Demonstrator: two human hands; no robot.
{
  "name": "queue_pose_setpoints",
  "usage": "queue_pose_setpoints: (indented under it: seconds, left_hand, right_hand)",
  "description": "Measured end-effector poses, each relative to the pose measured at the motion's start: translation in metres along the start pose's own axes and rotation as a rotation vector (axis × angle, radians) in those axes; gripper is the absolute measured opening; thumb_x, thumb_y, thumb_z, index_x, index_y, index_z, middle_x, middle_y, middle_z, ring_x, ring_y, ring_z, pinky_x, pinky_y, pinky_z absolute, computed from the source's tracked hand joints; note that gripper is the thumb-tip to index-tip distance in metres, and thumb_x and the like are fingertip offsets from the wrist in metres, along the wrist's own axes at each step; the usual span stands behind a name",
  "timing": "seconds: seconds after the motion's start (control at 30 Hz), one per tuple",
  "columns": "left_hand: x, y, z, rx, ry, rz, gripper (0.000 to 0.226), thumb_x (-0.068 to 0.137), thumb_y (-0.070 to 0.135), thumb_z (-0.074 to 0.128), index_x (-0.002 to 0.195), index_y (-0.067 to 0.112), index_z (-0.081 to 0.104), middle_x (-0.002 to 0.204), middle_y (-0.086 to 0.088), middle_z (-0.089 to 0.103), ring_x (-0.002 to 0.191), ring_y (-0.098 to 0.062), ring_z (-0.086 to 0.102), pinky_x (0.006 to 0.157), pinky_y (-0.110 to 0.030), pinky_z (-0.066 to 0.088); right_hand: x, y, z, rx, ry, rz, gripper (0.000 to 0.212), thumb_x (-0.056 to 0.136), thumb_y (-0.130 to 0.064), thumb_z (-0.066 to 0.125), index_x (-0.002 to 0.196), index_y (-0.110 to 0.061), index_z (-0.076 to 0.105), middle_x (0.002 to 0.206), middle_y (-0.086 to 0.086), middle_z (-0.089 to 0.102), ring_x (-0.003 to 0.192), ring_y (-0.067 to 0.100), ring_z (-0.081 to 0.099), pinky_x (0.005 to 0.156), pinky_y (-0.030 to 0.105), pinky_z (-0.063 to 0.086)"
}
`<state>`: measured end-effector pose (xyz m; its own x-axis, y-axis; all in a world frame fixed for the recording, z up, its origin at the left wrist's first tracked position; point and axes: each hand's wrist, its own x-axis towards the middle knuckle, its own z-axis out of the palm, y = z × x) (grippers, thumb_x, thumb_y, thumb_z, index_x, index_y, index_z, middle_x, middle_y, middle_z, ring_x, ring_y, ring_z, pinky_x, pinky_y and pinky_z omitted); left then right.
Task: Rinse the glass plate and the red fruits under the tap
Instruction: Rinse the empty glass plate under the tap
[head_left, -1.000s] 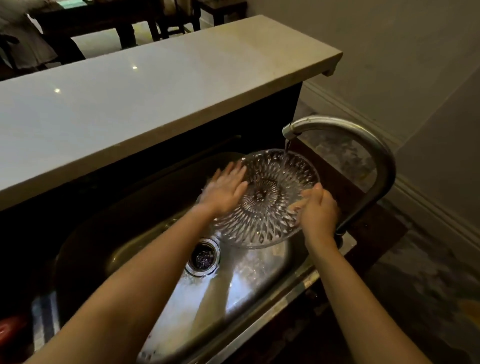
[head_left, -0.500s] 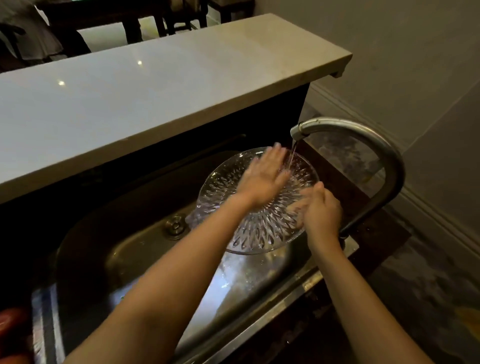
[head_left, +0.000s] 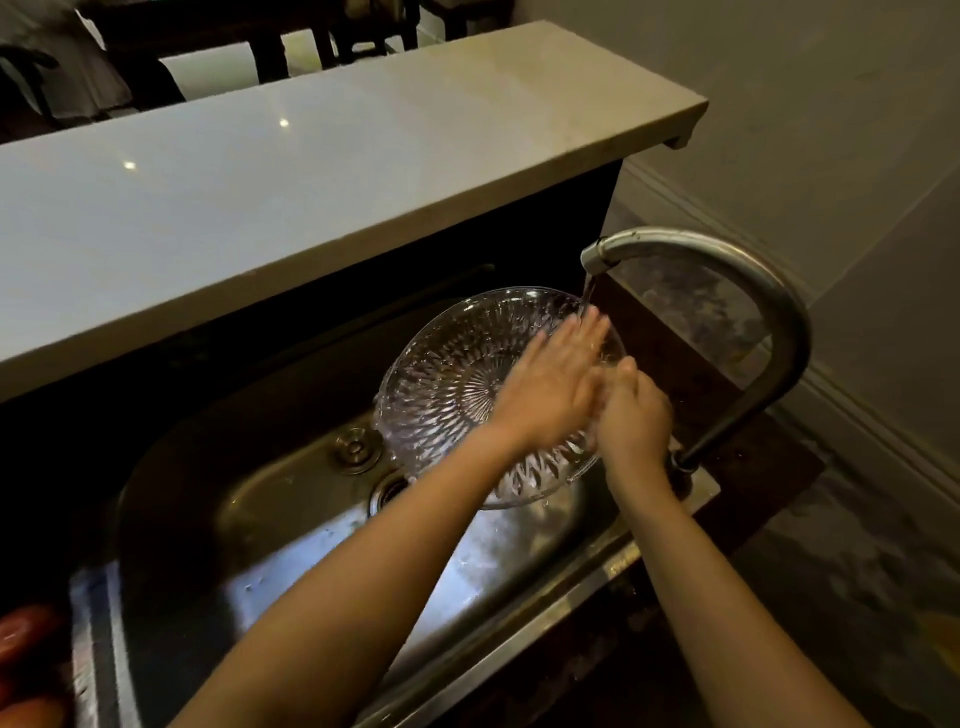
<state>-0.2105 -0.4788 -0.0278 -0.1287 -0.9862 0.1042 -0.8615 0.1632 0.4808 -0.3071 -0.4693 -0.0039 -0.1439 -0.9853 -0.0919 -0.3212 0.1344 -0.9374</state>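
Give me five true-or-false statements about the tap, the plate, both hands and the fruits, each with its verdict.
1. The left hand lies flat on the glass plate, fingers straight. True.
2. The glass plate rests flat on the bottom of the sink. False: it is held tilted above the sink.
3. Water is running from the tap. True.
4. The red fruits are on the glass plate. False: they lie at the lower left, beside the sink.
5. The right hand holds nothing. False: it has a grip on the glass plate's right rim.
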Motion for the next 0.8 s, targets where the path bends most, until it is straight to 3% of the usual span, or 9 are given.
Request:
queue_pose_setpoints:
  seconds: [0.13, 0.2, 0.3, 0.37, 0.43, 0.53, 0.7, 0.77, 0.8]
  left_hand:
    - [0.022, -0.045, -0.009, -0.001, -0.024, -0.227, 0.056, 0.100, 0.044, 0.016, 0.151, 0.024, 0.003, 0.160, 0.004, -0.004, 0.146, -0.012, -0.006, 0.119, -0.037, -0.004]
    - [0.005, -0.066, -0.012, 0.064, -0.050, -0.301, 0.056, 0.101, 0.044, 0.014, 0.151, 0.022, 0.004, 0.160, 0.002, -0.004, 0.147, -0.012, -0.006, 0.118, -0.035, -0.006]
    - [-0.046, -0.064, -0.002, 0.026, -0.103, -0.294, 0.058, 0.099, 0.047, 0.013, 0.149, 0.023, -0.005, 0.157, 0.004, -0.014, 0.146, -0.012, -0.010, 0.116, -0.032, -0.011]
    - [-0.069, -0.035, 0.008, -0.071, -0.119, -0.160, 0.057, 0.098, 0.049, 0.014, 0.144, 0.029, -0.013, 0.152, 0.009, -0.022, 0.143, -0.009, -0.019, 0.115, -0.030, -0.015]
    - [-0.063, -0.008, 0.012, -0.085, -0.101, 0.007, 0.056, 0.097, 0.044, 0.011, 0.146, 0.028, -0.009, 0.154, 0.011, -0.018, 0.140, -0.003, -0.022, 0.114, -0.026, -0.019]
    - [-0.015, 0.002, 0.003, 0.043, 0.006, -0.025, 0.055, 0.099, 0.036, 0.016, 0.151, 0.021, 0.004, 0.160, 0.005, -0.001, 0.145, -0.006, -0.009, 0.118, -0.032, -0.009]
    - [0.019, -0.049, -0.007, 0.024, 0.055, -0.291, 0.057, 0.099, 0.045, 0.020, 0.151, 0.024, 0.005, 0.160, 0.004, -0.001, 0.147, -0.014, -0.003, 0.117, -0.039, -0.006]
    - [0.004, -0.082, -0.012, 0.087, 0.090, -0.479, 0.059, 0.098, 0.048, 0.020, 0.149, 0.019, 0.018, 0.157, -0.003, 0.021, 0.143, -0.018, 0.022, 0.117, -0.043, 0.006]
    - [-0.008, -0.097, -0.015, 0.092, 0.084, -0.604, 0.061, 0.097, 0.051, 0.019, 0.143, 0.013, 0.032, 0.144, -0.009, 0.044, 0.127, -0.020, 0.045, 0.112, -0.046, 0.025]
  right_hand:
    - [0.006, 0.000, -0.012, 0.048, 0.058, 0.051, 0.044, 0.100, -0.033, 0.029, 0.095, -0.004, 0.062, 0.060, 0.003, 0.059, 0.047, 0.013, 0.055, 0.051, 0.028, 0.043]
    - [0.013, 0.000, -0.018, 0.069, 0.100, 0.047, 0.045, 0.101, -0.033, 0.028, 0.093, -0.003, 0.061, 0.055, 0.002, 0.056, 0.038, 0.006, 0.051, 0.048, 0.026, 0.041]
    - [0.018, -0.003, -0.016, -0.001, 0.104, -0.021, 0.046, 0.100, -0.034, 0.028, 0.093, -0.002, 0.060, 0.061, 0.003, 0.058, 0.048, 0.013, 0.053, 0.052, 0.029, 0.044]
    - [0.015, -0.004, -0.010, -0.035, 0.080, -0.040, 0.044, 0.101, -0.033, 0.028, 0.093, -0.006, 0.061, 0.064, 0.001, 0.061, 0.054, 0.015, 0.057, 0.058, 0.031, 0.047]
    - [0.009, -0.003, -0.003, -0.063, 0.043, -0.046, 0.044, 0.101, -0.030, 0.027, 0.099, -0.004, 0.062, 0.082, 0.005, 0.065, 0.073, 0.020, 0.061, 0.070, 0.033, 0.047]
    - [-0.001, 0.000, 0.003, -0.007, 0.019, -0.023, 0.043, 0.101, -0.028, 0.029, 0.100, -0.001, 0.063, 0.095, 0.015, 0.067, 0.089, 0.026, 0.064, 0.081, 0.039, 0.049]
    - [0.000, 0.007, -0.006, 0.065, 0.023, 0.062, 0.045, 0.101, -0.031, 0.029, 0.091, -0.006, 0.064, 0.069, 0.008, 0.064, 0.058, 0.018, 0.060, 0.057, 0.032, 0.048]
    - [0.003, 0.010, -0.011, 0.083, 0.035, 0.072, 0.045, 0.101, -0.032, 0.028, 0.085, -0.009, 0.064, 0.060, 0.005, 0.062, 0.048, 0.014, 0.056, 0.050, 0.027, 0.045]
    - [0.005, 0.012, -0.013, 0.084, 0.048, 0.062, 0.044, 0.101, -0.033, 0.029, 0.082, -0.011, 0.063, 0.059, 0.004, 0.061, 0.046, 0.011, 0.055, 0.047, 0.023, 0.045]
